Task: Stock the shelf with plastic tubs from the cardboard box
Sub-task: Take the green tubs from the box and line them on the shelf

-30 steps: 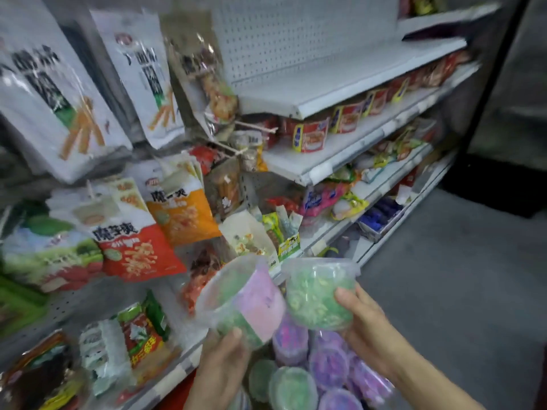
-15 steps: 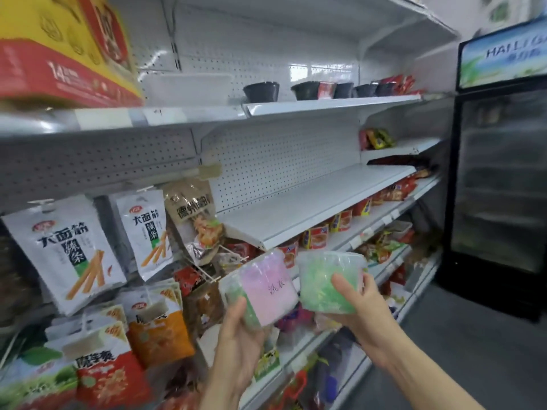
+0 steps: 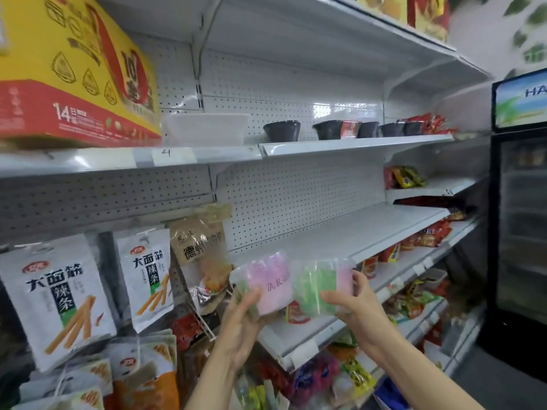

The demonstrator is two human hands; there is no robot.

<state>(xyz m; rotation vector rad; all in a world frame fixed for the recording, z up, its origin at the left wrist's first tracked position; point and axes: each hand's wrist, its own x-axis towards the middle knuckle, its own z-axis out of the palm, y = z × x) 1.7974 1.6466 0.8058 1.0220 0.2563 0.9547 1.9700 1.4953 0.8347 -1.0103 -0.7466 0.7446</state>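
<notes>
Hands hold two clear plastic tubs side by side in front of the white shelf (image 3: 340,232), just below its front edge. The left hand (image 3: 239,324) cups the pink tub (image 3: 266,282) from beneath, thumb up its front face and fingers curled round the underside, so the tub tilts a little to the left. Printed characters show on its side. The right hand (image 3: 355,303) grips the green tub (image 3: 319,285), thumb lying along its lower front and fingers wrapped round the far right side. The two tubs touch or nearly touch; motion blur makes it hard to say which. The contents look like loose pink and green pieces, though the blur hides what they are.

Behind the tubs the shelf board lies bare and white against a perforated back panel (image 3: 296,196). On the shelf above stand black bowls (image 3: 282,130) in a row, with a clear lidded container (image 3: 205,128) to their left. A yellow and red carton (image 3: 74,75) sits at upper left. White snack packets (image 3: 56,300) hang on pegs at left, beside a brown packet (image 3: 201,247). Red cups (image 3: 390,253) line the shelf underneath. A glass-door fridge (image 3: 521,220) stands at far right.
</notes>
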